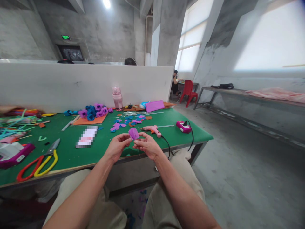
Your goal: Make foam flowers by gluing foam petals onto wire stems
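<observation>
Both hands meet over the front edge of the green table (71,156). My left hand (117,147) and my right hand (148,146) pinch a small purple felt flower bud (134,134) between their fingertips. A thin wire stem (137,150) hangs down from the bud between the hands. A pink glue gun (152,129) lies on the table just beyond my right hand, its black cord running over the edge. Loose purple and blue felt petals (128,122) lie behind the bud.
Finished purple and blue felt flowers (94,111) lie on orange sheet at the back. Red and yellow handled scissors (40,162) lie front left. A pink bottle (117,98), a pink power adapter (183,126) and a white partition (83,84) stand behind. Another person sits by a red chair (189,90).
</observation>
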A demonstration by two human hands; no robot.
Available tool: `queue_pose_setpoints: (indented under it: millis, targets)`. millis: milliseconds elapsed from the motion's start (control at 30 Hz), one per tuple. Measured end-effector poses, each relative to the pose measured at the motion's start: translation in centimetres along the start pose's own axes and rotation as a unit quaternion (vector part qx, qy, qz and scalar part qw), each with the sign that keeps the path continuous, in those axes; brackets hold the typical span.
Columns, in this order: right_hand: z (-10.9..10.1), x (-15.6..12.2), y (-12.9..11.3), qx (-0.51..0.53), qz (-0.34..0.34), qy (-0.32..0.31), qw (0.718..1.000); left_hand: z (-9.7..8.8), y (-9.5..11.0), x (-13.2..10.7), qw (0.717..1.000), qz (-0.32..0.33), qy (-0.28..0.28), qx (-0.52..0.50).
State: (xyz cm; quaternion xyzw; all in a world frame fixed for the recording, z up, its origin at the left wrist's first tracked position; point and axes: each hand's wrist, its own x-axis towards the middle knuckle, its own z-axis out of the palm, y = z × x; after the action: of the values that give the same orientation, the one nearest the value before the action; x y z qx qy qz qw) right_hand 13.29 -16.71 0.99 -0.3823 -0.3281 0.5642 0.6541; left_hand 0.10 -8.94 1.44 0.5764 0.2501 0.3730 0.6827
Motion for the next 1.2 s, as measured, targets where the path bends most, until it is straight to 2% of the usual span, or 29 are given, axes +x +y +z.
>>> queue_pose_setpoints:
  millis: [467,700,867,967,1200]
  targets:
    - [0.30,-0.22,-0.02,-0.013,0.002,0.005,1.000,0.35,0.30,-0.18,0.999,-0.031,0.008,-0.011]
    - [0.18,0.13,0.48,-0.030,-0.038,0.018,0.999,0.56,0.21,-0.29,0.999,-0.041,-0.001,-0.021]
    - [0.33,0.39,0.71,-0.055,-0.065,0.038,0.996,0.50,-0.04,-0.16,0.998,-0.051,0.017,-0.045]
    - [0.46,0.31,0.66,-0.043,-0.054,0.047,0.997,0.46,-0.10,-0.15,0.998,-0.046,0.019,-0.039]
    - [0.45,0.17,0.62,0.012,-0.053,0.045,0.998,0.50,-0.11,-0.30,0.998,-0.054,-0.016,-0.035]
